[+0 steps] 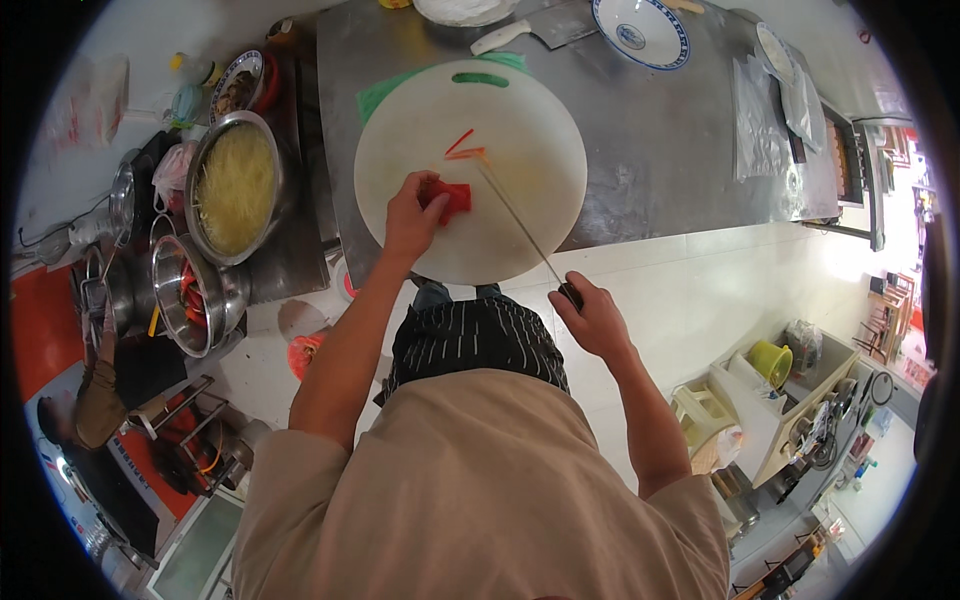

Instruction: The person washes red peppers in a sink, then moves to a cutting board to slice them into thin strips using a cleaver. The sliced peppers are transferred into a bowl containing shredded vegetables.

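A large round white cutting board (540,130) lies on the steel table, with a green cloth (375,97) partly under its far edge. My left hand (412,215) rests on the board, its fingers closed on a piece of red pepper (457,200). My right hand (595,318) is wrapped around the dark handle of a knife (520,222), just off the board's near right edge. Its thin blade, seen nearly edge-on, slants up and left across the board. By the blade's tip lie a few thin red pepper strips (460,141), apart from the held piece.
On the steel table (650,150), a white-handled cleaver (545,28) and a blue-rimmed bowl (640,32) sit beyond the board. Plastic bags (760,120) lie at right. To the left stand a steel bowl of pale yellow shreds (237,188) and a bowl with red peppers (190,300). Another person (95,400) is at far left.
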The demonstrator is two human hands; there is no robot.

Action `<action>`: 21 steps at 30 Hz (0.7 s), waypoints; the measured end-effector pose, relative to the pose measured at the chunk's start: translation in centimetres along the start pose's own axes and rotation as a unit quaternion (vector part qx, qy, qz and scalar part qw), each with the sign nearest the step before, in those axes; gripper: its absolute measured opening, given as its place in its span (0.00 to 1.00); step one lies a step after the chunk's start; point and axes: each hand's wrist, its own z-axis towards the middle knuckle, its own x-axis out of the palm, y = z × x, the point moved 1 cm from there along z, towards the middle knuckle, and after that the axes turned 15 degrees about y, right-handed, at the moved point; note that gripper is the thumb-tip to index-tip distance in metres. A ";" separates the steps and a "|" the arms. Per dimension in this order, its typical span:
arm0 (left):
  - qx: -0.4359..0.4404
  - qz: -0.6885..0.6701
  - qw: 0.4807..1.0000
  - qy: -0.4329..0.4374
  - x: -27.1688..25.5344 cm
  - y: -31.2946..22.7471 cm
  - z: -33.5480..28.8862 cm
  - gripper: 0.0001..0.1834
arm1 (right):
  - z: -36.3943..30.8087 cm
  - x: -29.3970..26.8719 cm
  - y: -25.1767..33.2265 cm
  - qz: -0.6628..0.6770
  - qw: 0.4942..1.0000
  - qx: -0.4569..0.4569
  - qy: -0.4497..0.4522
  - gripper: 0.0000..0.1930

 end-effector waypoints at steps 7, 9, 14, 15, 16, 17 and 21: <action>0.096 0.199 0.967 -0.128 1.8 0.8 -1.3 0.17 | 0.9 -0.4 1.3 -0.039 0.997 0.008 0.060 0.18; 0.081 0.160 0.975 -0.132 1.5 1.0 -1.4 0.16 | 0.3 -0.7 1.4 -0.047 0.996 0.010 0.079 0.18; 0.057 0.107 0.988 -0.097 0.2 1.5 -2.0 0.13 | -1.2 -2.0 1.5 -0.079 0.987 0.024 0.138 0.17; 0.047 0.077 0.991 -0.096 0.0 1.6 -2.2 0.14 | -1.3 -2.3 1.6 -0.072 0.990 0.015 0.116 0.16; 0.030 0.044 0.994 -0.096 -0.2 1.6 -2.4 0.16 | -1.2 -2.5 1.7 -0.067 0.993 0.011 0.096 0.16; -0.007 0.004 0.996 -0.091 -0.2 1.7 -2.6 0.17 | -1.1 -2.6 1.8 -0.061 0.995 0.015 0.077 0.16; -0.072 -0.097 0.989 -0.086 0.2 1.5 -3.1 0.15 | 0.2 -2.2 2.2 -0.044 0.997 0.009 0.064 0.17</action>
